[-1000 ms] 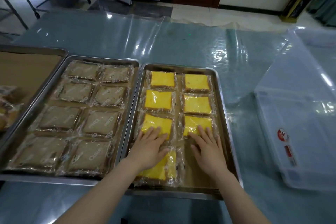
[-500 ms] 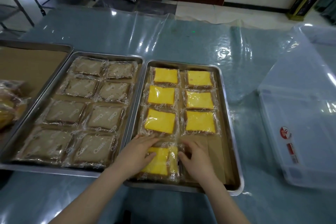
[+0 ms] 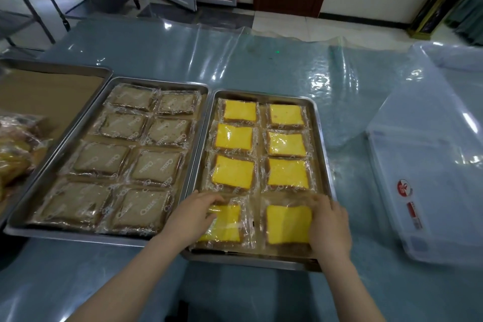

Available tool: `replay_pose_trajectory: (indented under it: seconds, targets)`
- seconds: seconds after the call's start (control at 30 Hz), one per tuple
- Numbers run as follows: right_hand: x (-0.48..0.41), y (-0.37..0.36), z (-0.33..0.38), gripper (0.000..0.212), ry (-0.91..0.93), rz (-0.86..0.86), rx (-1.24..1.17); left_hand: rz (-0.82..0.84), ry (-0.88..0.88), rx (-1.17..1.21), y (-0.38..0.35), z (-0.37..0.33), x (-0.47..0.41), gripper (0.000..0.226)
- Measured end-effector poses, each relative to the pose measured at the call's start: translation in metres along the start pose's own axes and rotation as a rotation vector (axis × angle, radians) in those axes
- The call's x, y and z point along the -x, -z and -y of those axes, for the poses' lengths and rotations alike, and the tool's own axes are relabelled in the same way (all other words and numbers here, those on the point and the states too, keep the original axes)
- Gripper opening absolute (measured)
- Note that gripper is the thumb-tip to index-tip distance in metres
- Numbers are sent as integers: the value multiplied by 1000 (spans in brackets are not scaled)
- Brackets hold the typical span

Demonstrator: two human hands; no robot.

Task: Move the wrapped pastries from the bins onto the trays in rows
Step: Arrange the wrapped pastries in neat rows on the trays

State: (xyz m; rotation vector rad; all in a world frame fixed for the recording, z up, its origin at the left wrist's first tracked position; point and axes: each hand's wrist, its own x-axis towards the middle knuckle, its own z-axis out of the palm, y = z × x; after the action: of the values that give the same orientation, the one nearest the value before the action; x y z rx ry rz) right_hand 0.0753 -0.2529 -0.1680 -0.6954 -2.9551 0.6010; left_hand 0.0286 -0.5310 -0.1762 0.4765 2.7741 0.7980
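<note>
Pastries [image 3: 287,223] gripped by both hands [image 3: 329,227]

Far edge: table [image 3: 235,60] lying open, giving passage.
Right edge: bin [image 3: 428,165] blocking.
Near edge, left: trays [image 3: 159,81] sitting rim to rim.

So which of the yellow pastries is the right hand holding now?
The near-right yellow pastry, in the nearest row, right column. The right hand grips its right edge; the left hand holds the near-left yellow pastry.

a bakery packing room: steel trays [image 3: 261,95] of wrapped pastries [image 3: 234,137] on a plastic-covered table [image 3: 156,55], wheeled metal racks [image 3: 104,1] behind.
</note>
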Motion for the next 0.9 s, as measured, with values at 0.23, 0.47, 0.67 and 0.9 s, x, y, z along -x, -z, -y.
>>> replay_pose_trajectory:
  seconds: [0.23, 0.47, 0.67, 0.9]
  targets:
    - [2, -11, 7, 62, 311, 195, 57, 37, 11, -116, -2, -11, -2, 50]
    - [4, -37, -8, 59, 364, 317, 153, -63, 53, -135, 20, -29, -13, 43]
    - [6, -38, -7, 58, 349, 296, 138, -297, -135, -311, 27, -39, -5, 38]
    - [7, -38, -7, 57, 336, 294, 133, 178, -59, -283, -7, -40, 18, 54]
